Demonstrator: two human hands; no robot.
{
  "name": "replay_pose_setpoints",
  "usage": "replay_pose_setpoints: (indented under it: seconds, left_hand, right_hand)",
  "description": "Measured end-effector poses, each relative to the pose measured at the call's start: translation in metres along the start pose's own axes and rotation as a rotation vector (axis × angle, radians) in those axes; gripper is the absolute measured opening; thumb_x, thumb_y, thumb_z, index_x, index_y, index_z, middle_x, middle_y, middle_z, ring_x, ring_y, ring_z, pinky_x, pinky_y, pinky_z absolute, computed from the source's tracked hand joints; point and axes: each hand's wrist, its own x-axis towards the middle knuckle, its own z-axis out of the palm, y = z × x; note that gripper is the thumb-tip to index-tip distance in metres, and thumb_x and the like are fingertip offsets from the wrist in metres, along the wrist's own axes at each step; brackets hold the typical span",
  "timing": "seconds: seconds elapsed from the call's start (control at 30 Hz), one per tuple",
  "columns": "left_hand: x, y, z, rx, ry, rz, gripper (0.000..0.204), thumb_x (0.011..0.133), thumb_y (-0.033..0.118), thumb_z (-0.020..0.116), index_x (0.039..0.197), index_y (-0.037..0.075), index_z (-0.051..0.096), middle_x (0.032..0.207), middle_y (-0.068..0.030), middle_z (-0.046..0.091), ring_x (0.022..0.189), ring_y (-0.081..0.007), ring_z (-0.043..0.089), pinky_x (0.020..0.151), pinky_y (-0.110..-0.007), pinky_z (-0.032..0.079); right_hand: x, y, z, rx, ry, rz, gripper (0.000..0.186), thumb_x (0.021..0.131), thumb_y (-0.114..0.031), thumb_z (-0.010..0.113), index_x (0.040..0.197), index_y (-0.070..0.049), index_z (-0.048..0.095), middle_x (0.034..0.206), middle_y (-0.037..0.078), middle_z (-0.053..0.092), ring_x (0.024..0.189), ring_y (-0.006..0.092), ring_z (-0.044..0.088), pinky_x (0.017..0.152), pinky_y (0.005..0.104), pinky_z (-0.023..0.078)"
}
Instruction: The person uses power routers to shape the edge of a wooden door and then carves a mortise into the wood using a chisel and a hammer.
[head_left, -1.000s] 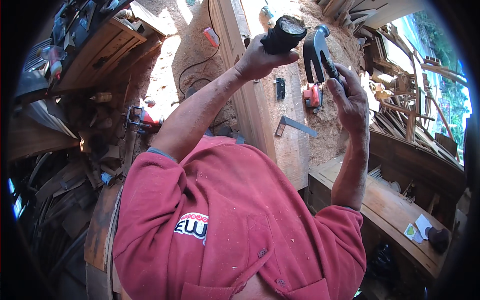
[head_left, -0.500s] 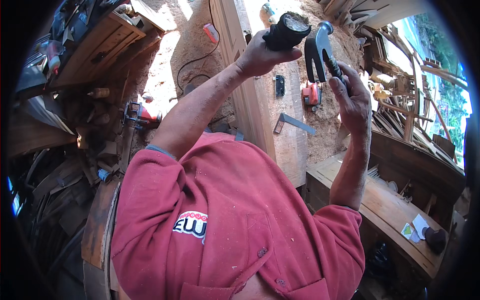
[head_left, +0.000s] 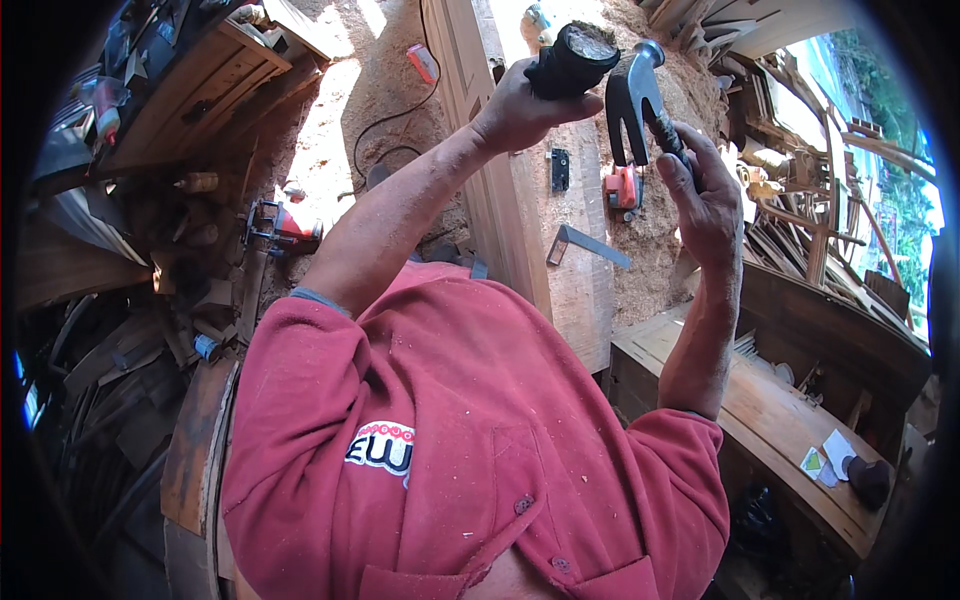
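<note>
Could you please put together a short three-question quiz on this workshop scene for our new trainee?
1. True or false: the right hand grips a claw hammer.
2. What does the left hand hold? A) a black cylindrical tool B) a saw C) a paintbrush
3. What covers the ground around the long wooden plank below the hands?

Key: 1 true; 2 A; 3 sawdust.
</note>
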Motion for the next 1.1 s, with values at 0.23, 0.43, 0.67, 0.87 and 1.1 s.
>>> replay_pose_setpoints:
  seconds: [0.23,0.43,0.67,0.87,1.1]
  left_hand:
    - [-0.002,-0.004,-0.001,0.079,0.014,-0.009,0.037,0.082,0.028,0.083,0.107,0.005,0.069,0.086,0.0022,0.068,0.078,-0.0063,0.058,0.072,-0.026,0.05]
    - [-0.002,-0.001,0.004,0.02,0.006,0.103,0.037,0.083,0.031,0.083,0.106,0.005,0.069,0.083,0.0022,0.067,0.075,-0.0066,0.058,0.07,-0.027,0.05]
    - [0.009,-0.005,-0.01,-0.009,-0.008,-0.092,0.036,0.085,0.039,0.08,0.089,0.007,0.065,0.061,0.004,0.056,0.053,-0.005,0.055,0.049,-0.024,0.044]
    - [0.014,-0.003,-0.009,0.011,-0.004,-0.161,0.036,0.085,0.039,0.08,0.091,0.007,0.063,0.061,0.0036,0.055,0.054,-0.005,0.054,0.049,-0.024,0.044]
    - [-0.007,-0.014,-0.008,0.137,-0.077,-0.054,0.035,0.084,0.03,0.081,0.103,0.004,0.066,0.078,0.0017,0.063,0.074,-0.0089,0.059,0.071,-0.03,0.051]
  right_hand:
    - [-0.003,-0.006,-0.002,0.025,0.007,0.013,0.042,0.096,-0.028,0.069,0.132,-0.009,0.06,0.075,0.002,0.066,0.067,0.0065,0.057,0.06,0.0256,0.046]
    - [-0.002,-0.006,-0.01,0.031,0.073,-0.013,0.043,0.096,-0.032,0.069,0.134,-0.015,0.061,0.076,-0.002,0.061,0.07,0.0047,0.05,0.062,0.0242,0.04]
    - [0.006,-0.027,-0.021,0.145,0.176,-0.173,0.044,0.1,-0.027,0.062,0.141,-0.014,0.054,0.07,-0.004,0.055,0.064,0.0032,0.044,0.057,0.0229,0.032]
    - [0.005,-0.027,-0.026,0.27,0.186,-0.257,0.046,0.102,-0.023,0.06,0.145,-0.011,0.049,0.073,-0.006,0.053,0.062,0.0013,0.038,0.055,0.0213,0.026]
    - [-0.001,-0.077,-0.021,0.009,0.348,-0.34,0.042,0.099,-0.02,0.062,0.139,-0.008,0.056,0.092,0.003,0.064,0.075,0.0102,0.054,0.065,0.0265,0.042]
